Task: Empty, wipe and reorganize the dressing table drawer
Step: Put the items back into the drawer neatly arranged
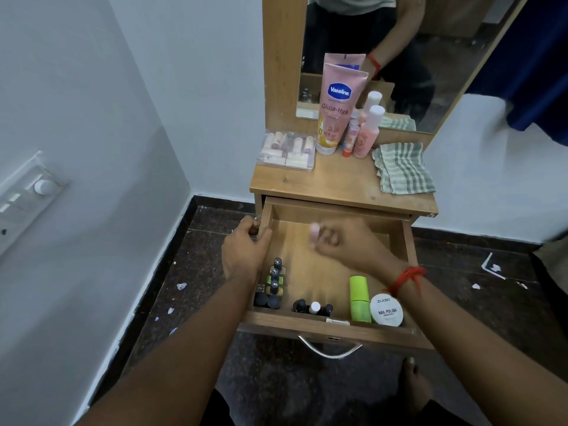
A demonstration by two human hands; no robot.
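The wooden drawer (408, 241) of the dressing table stands pulled out. My left hand (244, 250) grips the drawer's left wall near its back corner. My right hand (338, 239) hovers over the middle of the drawer, fingers closed around a small pale pink item (315, 231) that is blurred. Along the drawer's front lie several dark nail polish bottles (272, 285), three more small bottles (313, 307), a green bottle (359, 298) and a white round nail polish remover tub (386, 309).
On the tabletop (322, 182) stand a pink Vaseline tube (336, 109), a pink bottle with a white cap (367, 133), a clear box of lipsticks (287, 149) and a folded checked cloth (402, 167). A mirror (399, 41) rises behind. White scraps litter the dark floor.
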